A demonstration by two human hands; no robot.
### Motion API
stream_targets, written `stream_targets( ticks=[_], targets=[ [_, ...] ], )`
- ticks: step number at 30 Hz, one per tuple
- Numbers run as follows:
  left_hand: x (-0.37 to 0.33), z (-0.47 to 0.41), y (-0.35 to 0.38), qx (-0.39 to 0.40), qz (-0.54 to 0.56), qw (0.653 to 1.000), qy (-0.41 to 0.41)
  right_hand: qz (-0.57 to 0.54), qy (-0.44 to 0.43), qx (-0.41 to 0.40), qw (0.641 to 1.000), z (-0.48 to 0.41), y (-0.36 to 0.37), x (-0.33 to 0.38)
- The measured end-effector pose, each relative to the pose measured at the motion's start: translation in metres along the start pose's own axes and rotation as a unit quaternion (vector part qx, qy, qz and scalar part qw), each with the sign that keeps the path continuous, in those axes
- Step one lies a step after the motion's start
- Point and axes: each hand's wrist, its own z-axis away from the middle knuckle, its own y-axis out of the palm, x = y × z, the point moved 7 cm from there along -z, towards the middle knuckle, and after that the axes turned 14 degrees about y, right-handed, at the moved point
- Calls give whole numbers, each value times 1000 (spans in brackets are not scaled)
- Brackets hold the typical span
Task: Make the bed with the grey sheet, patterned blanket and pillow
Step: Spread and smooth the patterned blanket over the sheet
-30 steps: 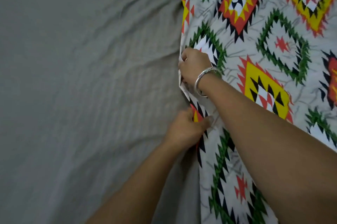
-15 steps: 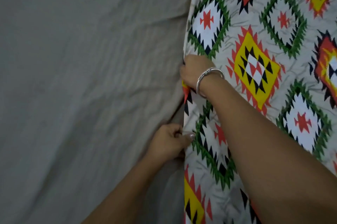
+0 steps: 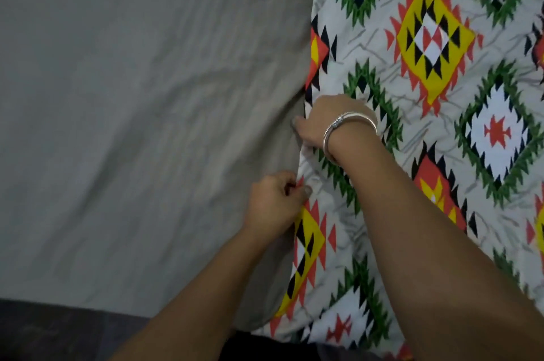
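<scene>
The grey sheet [image 3: 132, 125] covers the left part of the bed, lightly wrinkled. The patterned blanket [image 3: 435, 46], white with green, yellow, red and black diamonds, lies over the right part. Its left edge runs down the middle of the view. My left hand [image 3: 273, 201] pinches that edge between thumb and curled fingers. A little farther up the same edge, my right hand [image 3: 326, 122], with a silver bangle on the wrist, grips the blanket with its fingers curled over the border. No pillow is in view.
The bed's near edge crosses the bottom left, with dark floor [image 3: 59, 331] below it. The blanket hangs over that near edge at the bottom centre.
Both hands have slid toward me along the blanket's left edge, still holding it. The view has dropped, so the near edge of the bed and the floor now show.
</scene>
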Motion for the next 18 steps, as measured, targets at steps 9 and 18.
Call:
stream_targets(
  ticks=[9,18],
  targets=[
    [17,57,13,47,10,999,-9,-28,-17,67,997,73,47,-17],
    [31,133,25,65,-119,991,7,-51,-30,85,995,137,106,-27]
  ],
)
